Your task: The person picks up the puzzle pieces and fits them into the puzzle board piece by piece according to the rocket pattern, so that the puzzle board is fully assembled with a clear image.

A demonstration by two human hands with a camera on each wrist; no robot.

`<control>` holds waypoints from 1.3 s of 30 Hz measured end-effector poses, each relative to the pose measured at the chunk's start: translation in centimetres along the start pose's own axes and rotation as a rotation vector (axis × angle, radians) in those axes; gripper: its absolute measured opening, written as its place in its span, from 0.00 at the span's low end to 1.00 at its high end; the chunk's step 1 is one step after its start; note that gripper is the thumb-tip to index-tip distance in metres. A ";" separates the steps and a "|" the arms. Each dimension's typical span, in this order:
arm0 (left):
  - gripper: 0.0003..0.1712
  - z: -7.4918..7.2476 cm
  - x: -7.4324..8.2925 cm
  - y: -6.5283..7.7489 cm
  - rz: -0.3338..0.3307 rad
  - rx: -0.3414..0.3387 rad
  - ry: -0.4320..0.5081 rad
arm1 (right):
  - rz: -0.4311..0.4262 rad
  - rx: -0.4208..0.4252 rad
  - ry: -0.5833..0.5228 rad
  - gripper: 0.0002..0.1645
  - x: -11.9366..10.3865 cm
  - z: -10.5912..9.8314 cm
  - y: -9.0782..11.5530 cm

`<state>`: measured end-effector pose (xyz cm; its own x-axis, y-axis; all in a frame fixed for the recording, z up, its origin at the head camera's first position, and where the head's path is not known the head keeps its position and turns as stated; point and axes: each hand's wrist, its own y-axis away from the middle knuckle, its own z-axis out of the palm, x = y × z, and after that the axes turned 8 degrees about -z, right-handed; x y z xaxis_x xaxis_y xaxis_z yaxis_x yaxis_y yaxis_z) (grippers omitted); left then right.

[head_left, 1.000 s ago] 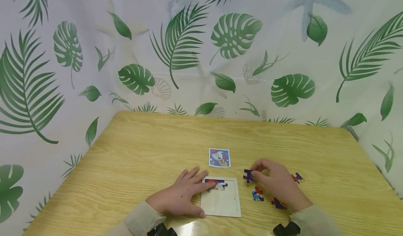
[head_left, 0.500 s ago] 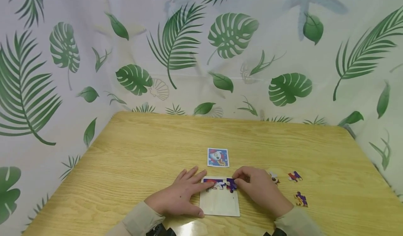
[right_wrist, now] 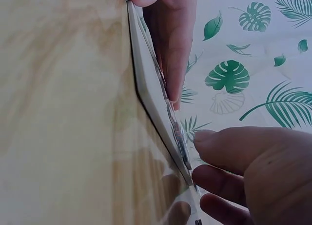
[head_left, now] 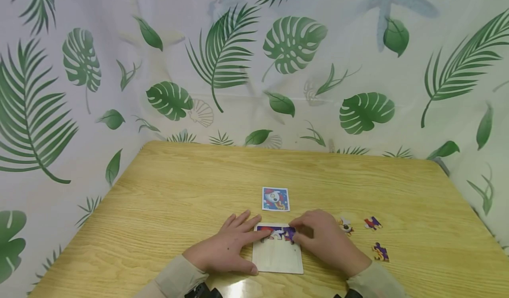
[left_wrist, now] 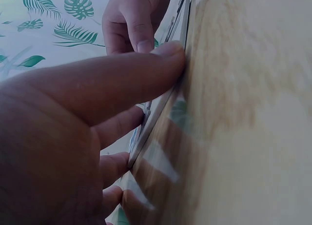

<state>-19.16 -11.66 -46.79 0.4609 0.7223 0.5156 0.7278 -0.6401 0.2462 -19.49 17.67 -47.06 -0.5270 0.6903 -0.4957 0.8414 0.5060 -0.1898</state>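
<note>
In the head view a pale puzzle board (head_left: 277, 258) lies on the table, with several coloured pieces along its far edge. My left hand (head_left: 227, 247) rests over its left side with fingers spread; the index finger touches the placed pieces and the thumb lies at the near left corner. My right hand (head_left: 328, 243) pinches a purple puzzle piece (head_left: 288, 233) at the far right corner, thumb and index finger curled at its right side. The right wrist view shows that thumb (right_wrist: 209, 142) close to the board's raised edge (right_wrist: 153, 98).
A small square picture card (head_left: 275, 199) lies just beyond the board. To the right are loose pieces: a white one (head_left: 345, 225) partly behind the right hand, a red and purple one (head_left: 373, 222), and a purple and orange one (head_left: 380, 251). A leaf-print cloth (head_left: 238, 68) hangs behind the table.
My right hand has carried the purple piece left from the loose pieces onto the board's far right corner, then slightly further left against the neighbouring pieces. The left hand has stayed in place.
</note>
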 end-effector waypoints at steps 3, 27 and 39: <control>0.51 0.0 0.0 0.0 0.002 -0.003 -0.002 | -0.061 -0.008 0.040 0.13 -0.1 0.0 0.1; 0.50 0.1 -0.5 0.0 0.023 0.015 -0.017 | -0.075 0.006 0.141 0.14 -0.7 0.6 -0.1; 0.50 0.0 -0.1 0.1 0.014 0.005 -0.016 | -0.098 -0.036 0.118 0.14 -0.8 0.3 0.4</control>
<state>-19.13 -11.76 -46.82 0.4794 0.7171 0.5059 0.7237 -0.6491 0.2343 -18.72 17.17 -47.05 -0.6185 0.6919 -0.3725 0.7816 0.5905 -0.2012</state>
